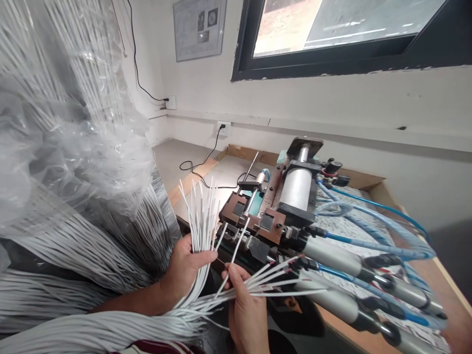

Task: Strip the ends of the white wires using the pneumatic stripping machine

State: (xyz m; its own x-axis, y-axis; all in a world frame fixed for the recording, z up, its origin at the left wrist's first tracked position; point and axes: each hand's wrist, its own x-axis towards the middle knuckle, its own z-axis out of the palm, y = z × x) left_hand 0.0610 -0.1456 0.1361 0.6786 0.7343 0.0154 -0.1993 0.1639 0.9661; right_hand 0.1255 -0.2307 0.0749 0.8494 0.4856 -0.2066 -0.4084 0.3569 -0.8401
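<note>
My left hand [184,270] is closed round a bundle of white cables [201,221], whose ends fan upward above the thumb. My right hand [246,309] pinches one single white cable [239,244] between thumb and fingertips. That cable slants up and its end lies in front of the pneumatic machine's jaws [241,235]; whether it touches them I cannot tell. Several other cables [276,281] with reddish tips run through my right hand and stick out to the right. The cables trail back over my lap to the lower left.
The pneumatic machine has a silver upright cylinder [296,189], long grey cylinders [332,255] and blue air hoses [372,196]. Large cable bundles [88,250], partly in clear plastic [110,167], stand at left. A black cord [201,172] crosses the bench to a wall outlet [223,128].
</note>
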